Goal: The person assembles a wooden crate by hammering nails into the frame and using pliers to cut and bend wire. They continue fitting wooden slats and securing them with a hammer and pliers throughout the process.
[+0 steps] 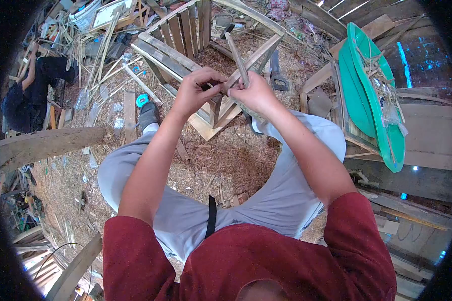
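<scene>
A wooden chair-like frame (168, 50) with slats stands before me, its near corner between my knees. My left hand (200, 90) is closed in a pinch over that corner; whatever is between thumb and fingertips is too small to make out. Close beside it, my right hand (254, 94) is closed around the lower end of a hammer (237, 59). The hammer's pale wooden handle points away from me, with a dark head at its far end. The fingertips of both hands nearly meet above the wood.
A teal tape measure (142, 100) lies by my left foot. Beyond the frame's right side is a handsaw (280, 82). Green plastic basins (356, 85) holding wood scraps stand at right. Another person (37, 88) sits at far left, near scattered wood strips (103, 60). Shavings cover the floor.
</scene>
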Demonstrator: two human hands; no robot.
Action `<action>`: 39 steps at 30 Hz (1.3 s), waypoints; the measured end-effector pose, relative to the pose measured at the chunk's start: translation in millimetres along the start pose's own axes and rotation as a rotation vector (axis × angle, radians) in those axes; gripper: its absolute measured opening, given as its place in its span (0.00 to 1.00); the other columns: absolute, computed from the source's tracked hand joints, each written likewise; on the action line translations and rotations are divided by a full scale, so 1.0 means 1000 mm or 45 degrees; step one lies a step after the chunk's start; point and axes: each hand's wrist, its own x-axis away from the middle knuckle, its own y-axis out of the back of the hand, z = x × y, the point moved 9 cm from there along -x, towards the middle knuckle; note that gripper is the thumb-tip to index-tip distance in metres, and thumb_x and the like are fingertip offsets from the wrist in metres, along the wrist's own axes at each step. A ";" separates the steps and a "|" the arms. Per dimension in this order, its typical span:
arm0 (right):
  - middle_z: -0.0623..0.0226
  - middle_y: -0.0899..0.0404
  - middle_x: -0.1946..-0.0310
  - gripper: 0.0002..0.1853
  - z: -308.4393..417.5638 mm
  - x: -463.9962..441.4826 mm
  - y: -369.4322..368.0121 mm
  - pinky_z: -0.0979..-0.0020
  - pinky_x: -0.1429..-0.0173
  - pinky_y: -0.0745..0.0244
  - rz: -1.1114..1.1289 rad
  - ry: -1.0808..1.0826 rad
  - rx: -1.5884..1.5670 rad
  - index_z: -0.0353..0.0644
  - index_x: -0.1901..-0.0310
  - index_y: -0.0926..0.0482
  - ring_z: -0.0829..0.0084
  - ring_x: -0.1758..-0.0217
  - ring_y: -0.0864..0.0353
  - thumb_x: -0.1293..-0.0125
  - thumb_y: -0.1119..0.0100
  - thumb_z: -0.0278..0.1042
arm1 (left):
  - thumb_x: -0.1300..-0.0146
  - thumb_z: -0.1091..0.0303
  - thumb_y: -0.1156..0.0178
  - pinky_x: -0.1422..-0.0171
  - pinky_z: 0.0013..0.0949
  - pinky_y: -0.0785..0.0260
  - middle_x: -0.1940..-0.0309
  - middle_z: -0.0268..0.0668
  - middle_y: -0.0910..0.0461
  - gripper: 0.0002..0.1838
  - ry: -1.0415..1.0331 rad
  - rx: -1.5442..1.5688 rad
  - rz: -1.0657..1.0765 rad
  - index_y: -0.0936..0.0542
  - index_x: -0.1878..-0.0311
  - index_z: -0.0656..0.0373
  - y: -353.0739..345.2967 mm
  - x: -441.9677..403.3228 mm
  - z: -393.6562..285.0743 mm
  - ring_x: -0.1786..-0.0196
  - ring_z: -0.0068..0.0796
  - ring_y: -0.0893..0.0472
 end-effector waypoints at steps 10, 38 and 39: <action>0.66 0.22 0.73 0.16 0.038 0.058 0.053 0.67 0.71 0.26 -0.061 -0.069 -0.634 0.37 0.51 0.21 0.74 0.77 0.23 0.19 0.49 0.43 | 0.40 0.76 0.31 0.50 0.29 0.24 0.61 0.34 0.15 0.13 -0.012 -0.023 -0.074 0.15 0.52 0.61 0.000 0.004 0.004 0.57 0.25 0.16; 0.41 0.18 0.65 0.16 0.053 0.184 0.054 0.48 0.55 0.24 -0.182 -0.062 0.249 0.40 0.41 0.25 0.38 0.57 0.17 0.21 0.49 0.40 | 0.37 0.78 0.29 0.56 0.27 0.23 0.60 0.34 0.16 0.31 0.167 0.342 -0.136 0.32 0.33 0.54 -0.005 0.008 0.029 0.56 0.21 0.19; 0.41 0.18 0.65 0.16 0.057 0.187 0.054 0.48 0.55 0.24 -0.223 -0.048 0.228 0.41 0.41 0.25 0.38 0.56 0.17 0.21 0.49 0.40 | 0.38 0.77 0.29 0.54 0.27 0.24 0.62 0.34 0.16 0.32 0.181 0.357 -0.150 0.32 0.34 0.55 -0.003 0.008 0.028 0.58 0.20 0.18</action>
